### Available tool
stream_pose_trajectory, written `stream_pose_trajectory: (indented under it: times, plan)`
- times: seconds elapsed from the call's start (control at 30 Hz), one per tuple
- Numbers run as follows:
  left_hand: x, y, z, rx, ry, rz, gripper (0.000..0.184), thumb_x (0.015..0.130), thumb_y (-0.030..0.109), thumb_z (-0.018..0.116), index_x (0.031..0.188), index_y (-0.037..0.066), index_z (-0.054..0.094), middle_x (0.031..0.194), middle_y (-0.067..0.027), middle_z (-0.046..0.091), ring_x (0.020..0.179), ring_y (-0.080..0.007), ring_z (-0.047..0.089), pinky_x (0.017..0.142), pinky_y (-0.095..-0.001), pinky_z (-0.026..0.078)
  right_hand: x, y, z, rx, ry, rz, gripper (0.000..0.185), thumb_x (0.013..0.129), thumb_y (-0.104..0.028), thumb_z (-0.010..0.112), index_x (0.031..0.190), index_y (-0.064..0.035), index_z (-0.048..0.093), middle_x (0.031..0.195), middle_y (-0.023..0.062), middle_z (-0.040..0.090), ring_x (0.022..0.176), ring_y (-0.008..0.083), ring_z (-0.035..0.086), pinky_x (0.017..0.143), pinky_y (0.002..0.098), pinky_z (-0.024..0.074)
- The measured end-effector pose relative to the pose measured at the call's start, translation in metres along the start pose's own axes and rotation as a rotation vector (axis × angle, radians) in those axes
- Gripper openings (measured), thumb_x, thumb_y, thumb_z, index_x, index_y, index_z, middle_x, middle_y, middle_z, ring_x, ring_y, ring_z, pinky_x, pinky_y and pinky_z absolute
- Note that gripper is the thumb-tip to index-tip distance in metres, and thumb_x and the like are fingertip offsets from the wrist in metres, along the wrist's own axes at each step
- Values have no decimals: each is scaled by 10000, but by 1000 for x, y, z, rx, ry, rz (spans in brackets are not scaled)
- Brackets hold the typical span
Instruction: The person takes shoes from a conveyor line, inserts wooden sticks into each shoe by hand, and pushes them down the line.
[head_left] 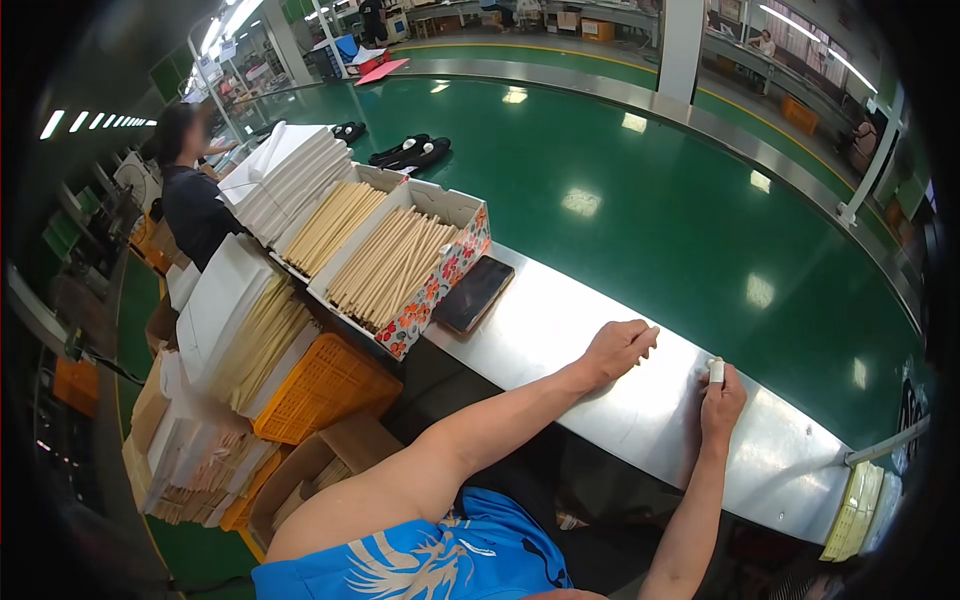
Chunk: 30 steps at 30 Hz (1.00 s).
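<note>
Loosely curled, the left hand [620,352] is over the far edge of the metal table [640,425]; whether its fingers hold anything cannot be told. The right hand [722,400], near it, is also bent inward, with a white wrap [716,372] around one digit; its grip cannot be made out either. Left of the hands, a dark phone [475,295] lies on the table just beside a floral-sided box [425,312] packed with pale sticks [390,265]. Next to that box are more sticks [330,225] and a stack of white sheets [290,190]. Beyond the table stretches a glossy green surface [600,265] carrying black shoes [415,153]. Below the boxes is an orange crate [325,390]; farther left, a person [190,210] wears a dark top.
</note>
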<state>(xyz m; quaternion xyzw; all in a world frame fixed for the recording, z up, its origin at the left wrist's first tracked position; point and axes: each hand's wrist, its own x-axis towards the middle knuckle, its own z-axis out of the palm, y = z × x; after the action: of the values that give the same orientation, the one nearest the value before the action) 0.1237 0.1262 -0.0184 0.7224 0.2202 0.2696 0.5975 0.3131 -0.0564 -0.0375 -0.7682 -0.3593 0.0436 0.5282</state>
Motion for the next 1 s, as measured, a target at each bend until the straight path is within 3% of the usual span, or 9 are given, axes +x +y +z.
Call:
stream_pose_trajectory:
  times: [1.0]
  plan:
    - [0,1,-1,15,6,24,440,1137,356,582,925,-7,710,783,-70,686,740,-141,676,689,-310,575,-1,-6,-1,1,4,-3,257,1119,-206,596,1050,-6,741,777,39,696,647,91,583,610,272,472]
